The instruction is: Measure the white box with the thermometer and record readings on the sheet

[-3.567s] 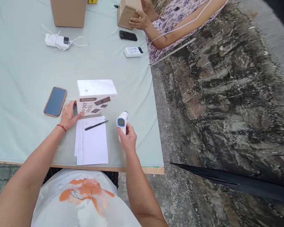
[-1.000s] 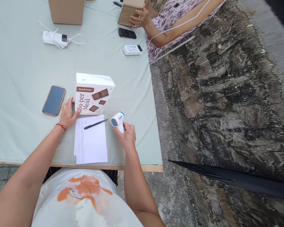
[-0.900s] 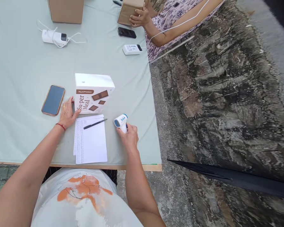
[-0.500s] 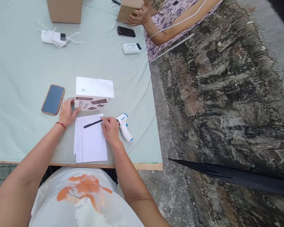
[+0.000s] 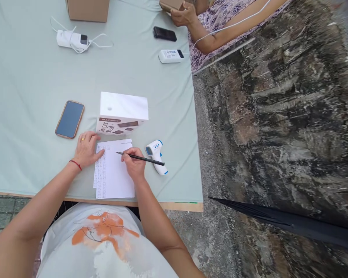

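My right hand [image 5: 134, 164] is closed around a black pen [image 5: 146, 158], its tip pointing left just above the paper. Beneath it lie white sheets [image 5: 116, 173] with columns of small writing along their left side. My left hand [image 5: 88, 148] rests with fingers apart at the upper left corner of the sheets, thumb on the paper. Just beyond the sheets stands a white and brown "Super Meal" box [image 5: 123, 112]. To the right of my right hand lies a white and blue infrared thermometer [image 5: 157, 156].
A phone [image 5: 70, 119] lies left of the box. Farther back are a white device with a cable [image 5: 72, 40], a cardboard box [image 5: 87, 9], a black phone [image 5: 165, 34] and another white device [image 5: 171, 56]. Across the table, a person's hand [image 5: 184, 14] holds a brown box.
My right hand has picked the pen up from the sheets and now grips it. My left hand has moved from the box onto the paper's edge. The other person's box has tilted.
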`<state>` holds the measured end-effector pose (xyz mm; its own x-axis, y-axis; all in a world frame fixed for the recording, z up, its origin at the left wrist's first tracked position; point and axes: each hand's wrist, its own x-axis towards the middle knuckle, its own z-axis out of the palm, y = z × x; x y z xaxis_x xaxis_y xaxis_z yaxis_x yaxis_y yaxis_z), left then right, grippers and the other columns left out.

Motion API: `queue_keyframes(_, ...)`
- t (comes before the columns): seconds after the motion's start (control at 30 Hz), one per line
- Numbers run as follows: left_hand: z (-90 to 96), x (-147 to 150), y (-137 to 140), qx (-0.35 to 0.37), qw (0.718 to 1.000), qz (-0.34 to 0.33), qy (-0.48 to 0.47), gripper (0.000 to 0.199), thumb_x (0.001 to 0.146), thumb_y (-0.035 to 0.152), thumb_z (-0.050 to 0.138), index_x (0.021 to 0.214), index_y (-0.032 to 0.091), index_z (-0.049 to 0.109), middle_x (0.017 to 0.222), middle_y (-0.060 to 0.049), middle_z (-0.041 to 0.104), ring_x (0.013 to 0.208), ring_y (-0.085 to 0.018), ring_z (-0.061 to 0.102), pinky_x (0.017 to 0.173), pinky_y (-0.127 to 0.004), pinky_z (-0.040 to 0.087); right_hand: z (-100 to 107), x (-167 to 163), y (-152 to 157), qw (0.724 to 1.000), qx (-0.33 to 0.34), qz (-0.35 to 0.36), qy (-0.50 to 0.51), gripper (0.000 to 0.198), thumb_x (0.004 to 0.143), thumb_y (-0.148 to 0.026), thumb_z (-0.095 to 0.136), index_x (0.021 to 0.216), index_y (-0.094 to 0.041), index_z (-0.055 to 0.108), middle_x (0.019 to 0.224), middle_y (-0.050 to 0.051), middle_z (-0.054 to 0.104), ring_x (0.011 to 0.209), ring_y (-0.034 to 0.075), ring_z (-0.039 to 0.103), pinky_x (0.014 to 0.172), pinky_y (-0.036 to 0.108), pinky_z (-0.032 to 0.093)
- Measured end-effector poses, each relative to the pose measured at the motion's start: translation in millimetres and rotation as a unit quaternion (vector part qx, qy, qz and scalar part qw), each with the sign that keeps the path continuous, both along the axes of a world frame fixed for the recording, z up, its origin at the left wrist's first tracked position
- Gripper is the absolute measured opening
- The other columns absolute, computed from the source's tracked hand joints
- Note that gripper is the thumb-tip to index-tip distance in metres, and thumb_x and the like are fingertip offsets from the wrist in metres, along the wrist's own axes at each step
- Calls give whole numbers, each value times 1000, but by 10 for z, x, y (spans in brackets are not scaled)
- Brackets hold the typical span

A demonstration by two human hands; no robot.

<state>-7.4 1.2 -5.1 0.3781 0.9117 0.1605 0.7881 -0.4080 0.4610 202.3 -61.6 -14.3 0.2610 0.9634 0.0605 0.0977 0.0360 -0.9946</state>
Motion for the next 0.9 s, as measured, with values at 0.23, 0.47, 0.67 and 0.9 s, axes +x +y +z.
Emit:
queue_keyframes(0.23, 48, 41, -20, -7, 1000, 3, 23, 41, 77, 40, 68, 111, 18, 58, 125, -16, 60, 125, -36, 51, 114, -55, 35, -153, -350, 120, 997, -70, -36, -9, 14, 70, -36, 61, 76, -23, 58, 68, -2, 59, 61, 14, 52, 59, 29, 48)
queue_keyframes(0.47, 59, 60, -41, -2, 1000, -1, 23, 40, 78, 39, 68, 111, 18, 59, 124, -16, 61, 124, -36, 52, 113, -54, 35, -162, -353, 78, 995, -90, -15, -29, 15, 71, -39, 58, 71, -24, 55, 63, -4, 53, 58, 14, 47, 57, 30, 44)
queue_keyframes(0.67, 55, 66, -47, -4, 1000, -2, 24, 41, 78, 39, 68, 113, 17, 59, 125, -16, 61, 125, -36, 52, 114, -54, 35, -135, -346, 81, 994, -95, -1, -60, 15, 72, -39, 57, 71, -24, 56, 62, -4, 55, 58, 14, 48, 60, 30, 44)
queue_keyframes(0.9, 52, 74, -45, -10, 1000, -3, 7, 42, 77, 38, 69, 113, 19, 59, 125, -16, 60, 125, -37, 52, 113, -56, 35, -128, -335, 84, 994, -83, 11, -75, 13, 73, -38, 56, 71, -25, 55, 62, -4, 55, 58, 14, 49, 60, 30, 44)
